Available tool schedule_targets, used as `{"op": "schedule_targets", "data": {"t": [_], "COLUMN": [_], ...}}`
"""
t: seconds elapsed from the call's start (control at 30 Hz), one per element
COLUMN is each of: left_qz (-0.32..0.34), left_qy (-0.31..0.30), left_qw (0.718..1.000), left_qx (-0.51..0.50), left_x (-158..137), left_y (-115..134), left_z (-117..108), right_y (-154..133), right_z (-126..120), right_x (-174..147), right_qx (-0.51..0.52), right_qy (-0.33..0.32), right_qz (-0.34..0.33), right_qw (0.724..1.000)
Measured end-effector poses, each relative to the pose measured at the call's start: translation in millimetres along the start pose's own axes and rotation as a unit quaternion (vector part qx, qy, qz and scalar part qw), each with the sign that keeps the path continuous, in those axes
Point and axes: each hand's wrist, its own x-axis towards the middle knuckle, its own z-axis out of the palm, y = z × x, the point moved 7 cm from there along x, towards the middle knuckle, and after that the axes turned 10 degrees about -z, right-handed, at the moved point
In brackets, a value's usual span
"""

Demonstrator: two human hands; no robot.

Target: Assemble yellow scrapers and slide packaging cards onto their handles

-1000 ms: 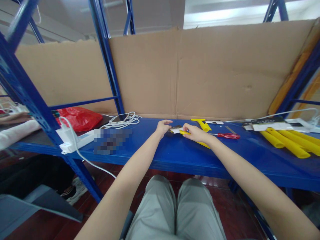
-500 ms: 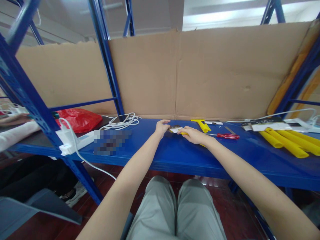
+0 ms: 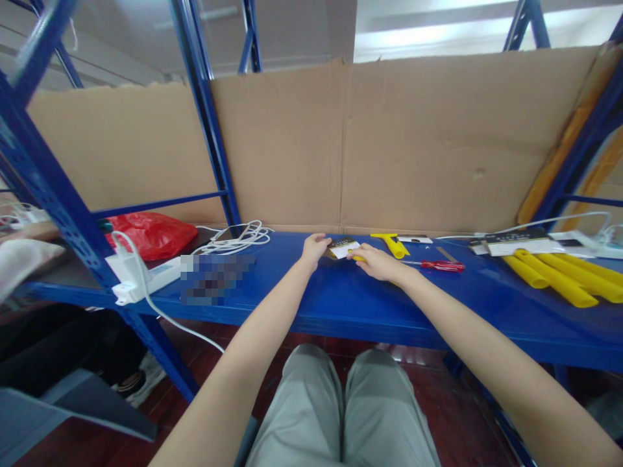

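Blue surface (image 3: 331, 295) mid-frame, cardboard (image 3: 413, 143) behind, red floor (image 3: 452, 408) below. Centre: left grip (image 3: 314, 249) pinching card (image 3: 344, 248), right grip (image 3: 377, 262) closed on yellow piece (image 3: 358, 258).

— Viewpoint?
— Single view, worn on my head, facing forward and down over the blue bench (image 3: 331, 298) to the upright cardboard (image 3: 413, 149).
— Nearness?
— My knees (image 3: 314, 376) lie close below; my left hand (image 3: 314, 250) and right hand (image 3: 374, 262) sit farther off, mid-frame.

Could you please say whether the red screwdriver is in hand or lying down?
Lying down: the red screwdriver rests on the blue table; the right hand grips a yellow piece.
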Motion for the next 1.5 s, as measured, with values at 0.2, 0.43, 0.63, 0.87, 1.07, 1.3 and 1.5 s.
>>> {"op": "schedule_targets", "data": {"t": [0.2, 0.43, 0.63, 0.87, 1.07, 1.3, 1.5], "left_qz": [0.019, 0.008, 0.015, 0.011, 0.003, -0.007, -0.006], "left_qy": [0.051, 0.077, 0.074, 0.057, 0.046, 0.036, 0.034], "left_qw": [0.999, 0.997, 0.997, 0.998, 0.999, 0.999, 0.999], "left_qx": [-0.004, -0.007, -0.011, 0.001, 0.001, 0.006, 0.012], "left_x": [-6.9, -5.7, 2.1, -1.8, -5.2, -6.9, -4.5], "left_y": [6.9, 8.0, 4.9, 6.6, 6.5, 5.8, 4.2], "left_z": [-9.8, -16.1, -16.0, -14.5, -11.2, -10.1, -9.7], "right_y": [4.7, 37.6, 96.3, 178.3, 221.3, 252.5, 266.5], "right_z": [-4.4, -27.7, -108.9, -180.7, -158.0, -137.7, -127.3], "right_x": [-0.8, -4.7, -30.0, -139.3, -242.4, -268.6, -273.4], "right_qx": [-0.003, -0.037, -0.097, -0.214, -0.164, -0.185, -0.197], "right_qy": [0.005, 0.021, 0.048, -0.001, -0.071, -0.111, -0.108], "right_qz": [0.002, 0.058, 0.146, 0.386, 0.527, 0.532, 0.531], "right_qw": [1.000, 0.997, 0.983, 0.897, 0.831, 0.818, 0.817]}}
